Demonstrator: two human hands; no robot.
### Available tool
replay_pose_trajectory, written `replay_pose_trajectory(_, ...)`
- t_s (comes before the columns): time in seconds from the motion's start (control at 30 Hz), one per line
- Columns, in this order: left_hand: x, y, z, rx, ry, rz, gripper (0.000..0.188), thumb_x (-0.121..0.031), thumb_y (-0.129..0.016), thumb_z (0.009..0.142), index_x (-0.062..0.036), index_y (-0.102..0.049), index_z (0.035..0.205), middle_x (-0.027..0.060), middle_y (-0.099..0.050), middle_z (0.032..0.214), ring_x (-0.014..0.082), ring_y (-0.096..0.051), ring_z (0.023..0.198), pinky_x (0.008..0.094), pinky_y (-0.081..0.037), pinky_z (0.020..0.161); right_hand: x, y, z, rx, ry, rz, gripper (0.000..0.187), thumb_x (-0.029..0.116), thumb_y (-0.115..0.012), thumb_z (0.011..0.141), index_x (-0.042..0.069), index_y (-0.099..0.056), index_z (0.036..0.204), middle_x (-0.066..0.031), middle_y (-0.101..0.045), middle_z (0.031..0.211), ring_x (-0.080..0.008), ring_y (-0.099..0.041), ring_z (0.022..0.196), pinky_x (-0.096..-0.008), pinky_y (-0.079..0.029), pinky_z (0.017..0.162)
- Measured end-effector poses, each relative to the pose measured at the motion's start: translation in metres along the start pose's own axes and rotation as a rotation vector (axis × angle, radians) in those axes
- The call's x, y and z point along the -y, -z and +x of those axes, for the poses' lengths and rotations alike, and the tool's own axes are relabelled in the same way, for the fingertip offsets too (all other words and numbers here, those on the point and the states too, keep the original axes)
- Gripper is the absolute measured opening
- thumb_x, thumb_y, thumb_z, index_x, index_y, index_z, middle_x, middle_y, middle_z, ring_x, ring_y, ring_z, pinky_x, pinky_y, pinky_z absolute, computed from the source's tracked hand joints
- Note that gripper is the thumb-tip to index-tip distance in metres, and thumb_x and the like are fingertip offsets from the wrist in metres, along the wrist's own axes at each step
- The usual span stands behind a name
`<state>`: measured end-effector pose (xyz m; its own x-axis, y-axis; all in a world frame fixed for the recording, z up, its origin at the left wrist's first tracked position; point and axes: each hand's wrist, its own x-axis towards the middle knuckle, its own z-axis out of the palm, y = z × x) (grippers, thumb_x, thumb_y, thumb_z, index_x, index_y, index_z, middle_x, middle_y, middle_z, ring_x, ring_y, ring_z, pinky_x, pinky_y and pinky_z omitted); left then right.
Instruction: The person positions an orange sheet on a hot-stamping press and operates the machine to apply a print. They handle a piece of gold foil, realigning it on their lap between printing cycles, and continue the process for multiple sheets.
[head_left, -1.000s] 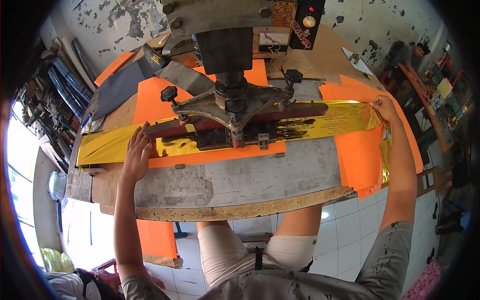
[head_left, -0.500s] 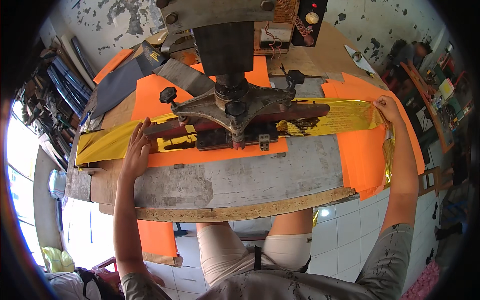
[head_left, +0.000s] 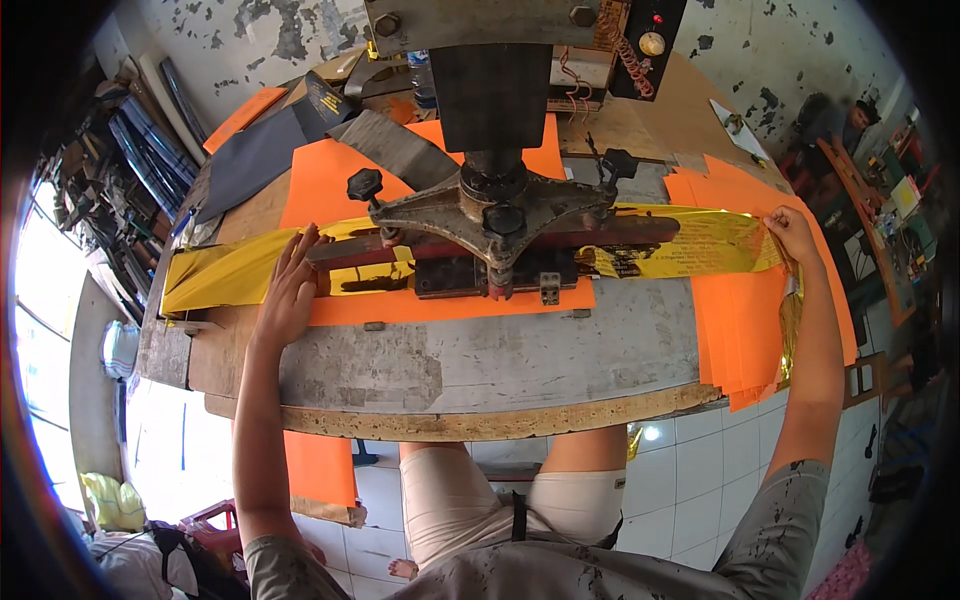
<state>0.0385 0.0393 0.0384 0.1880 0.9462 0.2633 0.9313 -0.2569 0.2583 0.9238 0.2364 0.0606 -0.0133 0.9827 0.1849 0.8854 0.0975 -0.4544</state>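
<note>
Gold foil is being pinched by the right hand and touched, at left, by the outstretched left hand.

Vantage: the left camera on my head, facing forward and down. The bench lies near, across mid-frame; my lap low, the back wall farther off. My left hand and right hand fall inside (straight edges bow rimward). The far right seems too dim to judge.
</note>
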Motion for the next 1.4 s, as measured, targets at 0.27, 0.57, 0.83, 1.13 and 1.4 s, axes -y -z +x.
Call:
replay_pose_trajectory(0.27, -0.003, 0.002, -0.001, -0.064, 0.005, -0.162, 0.066, -0.015, -0.034, 0.091, 0.0007, -0.05, 0.153, 0.0174, -0.029, 0.173, 0.0371, -0.025, 0.16, 0.0454, -0.022, 0.129, -0.006, 0.002, -0.005, -0.017, 0.009, -0.019, 0.021, 0.022, -0.072, 0.102, 0.002, -0.067, 0.097, -0.0029, -0.058, 0.073, -0.0116, -0.055, 0.068, -0.0324, -0.046, 0.066)
replay_pose_trajectory(0.57, -0.034, 0.03, -0.09, -0.363, 0.141, -0.477, 0.064, -0.032, -0.034, 0.102, -0.0023, -0.045, 0.157, 0.0177, -0.037, 0.168, 0.0369, -0.029, 0.159, 0.0513, -0.019, 0.129, 0.185, -0.011, -0.117, -0.67, 0.283, -0.508, 0.016, 0.015, -0.069, 0.096, 0.011, -0.068, 0.111, -0.0047, -0.07, 0.113, -0.0291, -0.062, 0.113, -0.0482, -0.04, 0.104)
replay_pose_trajectory(0.83, -0.125, -0.051, -0.183, -0.459, 0.225, 0.036, 0.066, -0.046, -0.033, 0.108, -0.0061, -0.042, 0.16, 0.0193, -0.04, 0.166, 0.0411, -0.028, 0.158, 0.0614, -0.009, 0.128, 0.317, -0.143, -0.247, -0.199, 0.432, -0.089, 0.035, 0.025, -0.069, 0.097, 0.007, -0.066, 0.127, -0.0125, -0.057, 0.144, -0.0347, -0.05, 0.138, -0.0532, -0.036, 0.112)
replay_pose_trajectory(1.13, -0.137, -0.104, -0.203, -0.554, 0.296, 0.013, 0.068, -0.053, -0.034, 0.108, -0.0099, -0.041, 0.16, 0.021, -0.024, 0.173, 0.0466, -0.011, 0.161, 0.0656, 0.002, 0.126, 0.325, -0.165, -0.223, -0.141, 0.446, -0.186, 0.044, 0.029, -0.068, 0.099, 0.005, -0.061, 0.136, -0.0148, -0.043, 0.16, -0.0372, -0.038, 0.15, -0.0544, -0.031, 0.12)
replay_pose_trajectory(1.4, -0.141, -0.091, -0.205, -0.499, 0.258, -0.024, 0.067, -0.051, -0.036, 0.108, -0.0101, -0.04, 0.161, 0.0199, -0.023, 0.173, 0.0434, -0.011, 0.161, 0.0645, 0.003, 0.126, 0.326, -0.17, -0.211, -0.18, 0.452, -0.171, 0.036, 0.025, -0.071, 0.096, 0.006, -0.065, 0.125, -0.02, -0.038, 0.163, -0.0397, -0.039, 0.149, -0.0562, -0.033, 0.119)
